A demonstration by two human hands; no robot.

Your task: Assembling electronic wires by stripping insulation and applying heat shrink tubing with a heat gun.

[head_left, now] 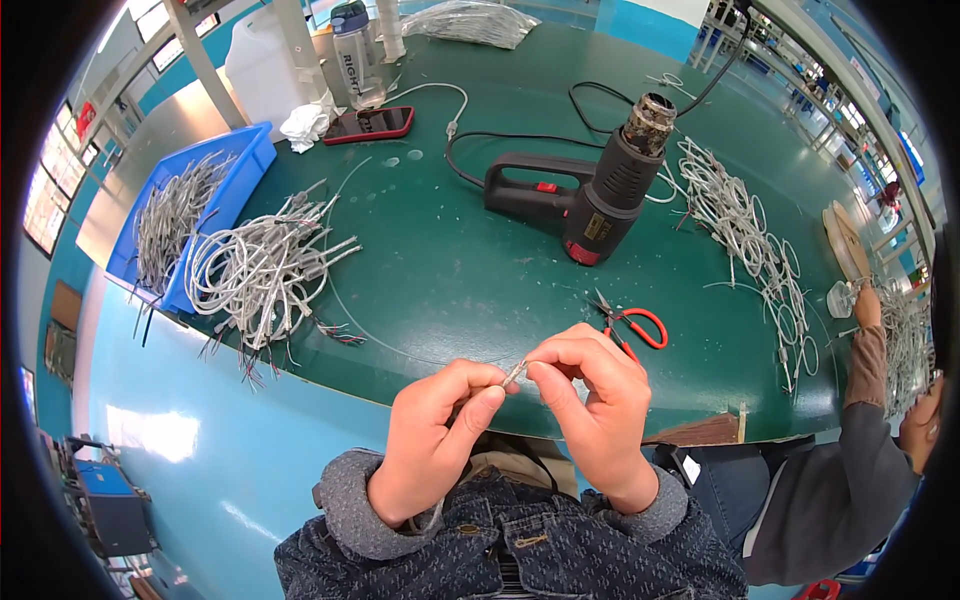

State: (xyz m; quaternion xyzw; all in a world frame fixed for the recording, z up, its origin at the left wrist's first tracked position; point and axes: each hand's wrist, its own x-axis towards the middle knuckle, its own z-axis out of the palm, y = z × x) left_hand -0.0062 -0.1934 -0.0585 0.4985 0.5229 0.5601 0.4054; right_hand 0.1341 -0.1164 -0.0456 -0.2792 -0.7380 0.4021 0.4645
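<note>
Over the front edge of the green table, my left hand (432, 430) pinches a thin light grey cable (514, 375) between thumb and fingers. My right hand (600, 400) is closed in a pinch at the far end of that same cable, so the two sets of fingertips are close together. Part of the cable is hidden by my fingers, and some grey cable shows by my left wrist. Just beyond my right hand lie small cutters with red handles (655, 328), partly covered by that hand. A black heat gun (605, 195) stands farther back, its metal nozzle pointing up.
Left, a coiled cable bundle (255, 265) lies against a blue bin (262, 152) of short cables. Behind are a red-edged phone (368, 124), crumpled tissue (308, 122) and a bottle (356, 60). Rightward lie more cables (735, 215); a co-worker's arm (868, 360) reaches in.
</note>
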